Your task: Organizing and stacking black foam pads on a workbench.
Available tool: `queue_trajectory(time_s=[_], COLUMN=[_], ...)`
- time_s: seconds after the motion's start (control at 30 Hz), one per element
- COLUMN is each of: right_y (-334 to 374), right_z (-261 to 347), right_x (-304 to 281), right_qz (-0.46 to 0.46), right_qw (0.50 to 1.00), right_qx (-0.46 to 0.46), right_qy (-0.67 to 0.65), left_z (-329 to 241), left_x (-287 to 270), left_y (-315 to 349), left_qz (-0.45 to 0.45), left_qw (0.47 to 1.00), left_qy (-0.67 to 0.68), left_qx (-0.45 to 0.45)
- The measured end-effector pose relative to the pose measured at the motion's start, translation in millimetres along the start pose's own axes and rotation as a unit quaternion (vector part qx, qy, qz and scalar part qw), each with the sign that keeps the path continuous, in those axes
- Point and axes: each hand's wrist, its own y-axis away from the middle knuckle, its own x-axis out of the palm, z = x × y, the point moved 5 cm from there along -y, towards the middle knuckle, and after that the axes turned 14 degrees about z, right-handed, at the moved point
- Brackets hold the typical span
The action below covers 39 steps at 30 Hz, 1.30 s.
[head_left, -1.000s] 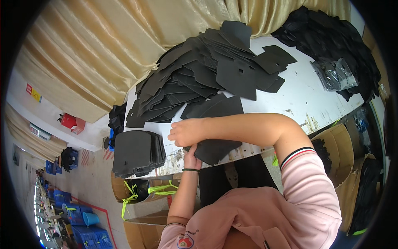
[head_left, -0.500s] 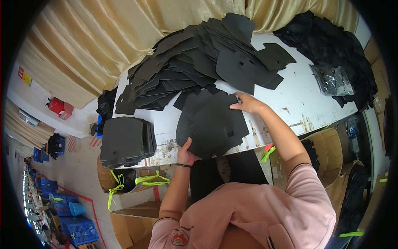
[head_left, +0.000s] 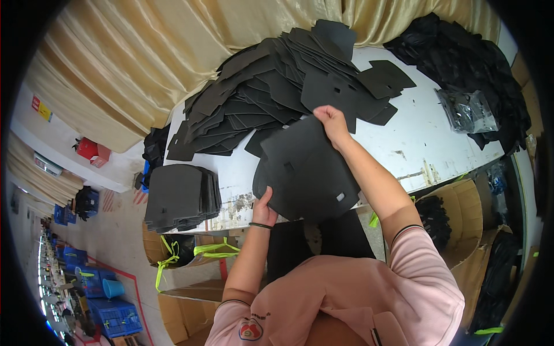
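Several flat black sheets (head_left: 309,167), shaped with rounded edges and small rectangular cut-outs, lie loosely overlapped between my hands over the table's near edge. My left hand (head_left: 265,209) grips their lower left edge, thumb on top and the fingers hidden beneath. At the upper corner my right hand (head_left: 333,123) pinches the sheets' edge between thumb and fingers. Left of them stands a squared stack of like black sheets (head_left: 180,195). Just beyond my hands a big loose heap of the same sheets (head_left: 254,92) spreads over the white table (head_left: 430,135).
A heap of black cloth-like pieces (head_left: 461,63) and a clear plastic bag (head_left: 468,111) lie at the far right. Cardboard boxes (head_left: 461,216) stand below the table's edge. A gold curtain (head_left: 144,52) hangs behind. Blue crates (head_left: 115,316) sit on the floor at left.
My right hand has shifted up and slightly left with the sheets' upper corner. The sheets have turned and lifted, and a light gap shows through one cut-out. My left hand keeps its grip.
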Motion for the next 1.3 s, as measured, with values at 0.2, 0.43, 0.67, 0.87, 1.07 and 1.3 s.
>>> queue_trajectory(time_s=[0.2,0.43,0.67,0.87,1.07,1.3], right_y=[-39,24,85,59,28,-6], right_z=[140,285,148,113,190,176], right_x=[3,56,138,142,104,2], right_qz=[-0.073,0.300,0.624,0.533,0.270,0.242], right_qw=[0.963,0.821,0.583,0.671,0.604,0.549], right_qx=[-0.255,-0.365,-0.065,-0.119,-0.143,0.015], right_qy=[-0.035,0.320,0.517,0.501,0.736,0.800], left_z=[4,6,4,8,2,4], left_x=[-11,-21,-13,-19,-19,-13], left_y=[5,1,3,1,7,4], left_qz=[-0.031,-0.020,-0.006,-0.001,0.000,-0.001], left_qw=[0.999,0.999,1.000,1.000,1.000,1.000], left_qy=[0.033,0.034,0.018,0.013,0.006,0.004], left_qx=[-0.009,-0.009,-0.002,0.002,0.007,0.007])
